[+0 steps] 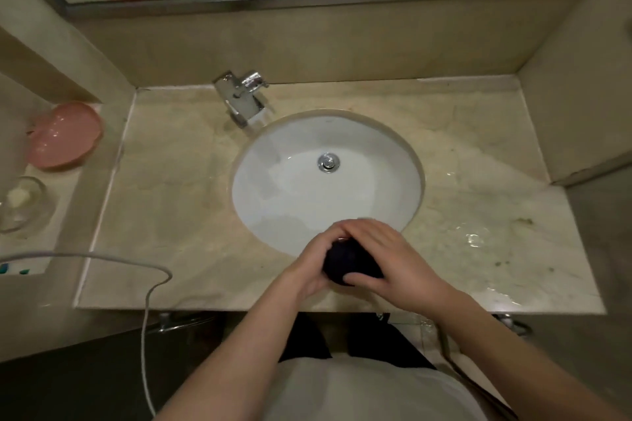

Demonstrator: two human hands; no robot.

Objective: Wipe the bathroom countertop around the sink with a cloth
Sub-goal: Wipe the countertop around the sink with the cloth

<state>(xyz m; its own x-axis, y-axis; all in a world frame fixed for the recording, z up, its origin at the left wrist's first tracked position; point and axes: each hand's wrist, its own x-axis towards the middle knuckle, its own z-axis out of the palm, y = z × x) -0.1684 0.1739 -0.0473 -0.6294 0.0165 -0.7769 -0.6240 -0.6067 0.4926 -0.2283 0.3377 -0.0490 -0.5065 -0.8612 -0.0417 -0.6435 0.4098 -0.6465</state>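
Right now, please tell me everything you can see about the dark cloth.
The cloth is very dark, navy or black, and looks like soft fabric. It is bunched into a tight ball, so no edges or pattern show. Both hands hold it: the left hand cups it from the left and below, and the right hand wraps over its top and right side. It sits at the front rim of the sink. Whether it is wet cannot be told.
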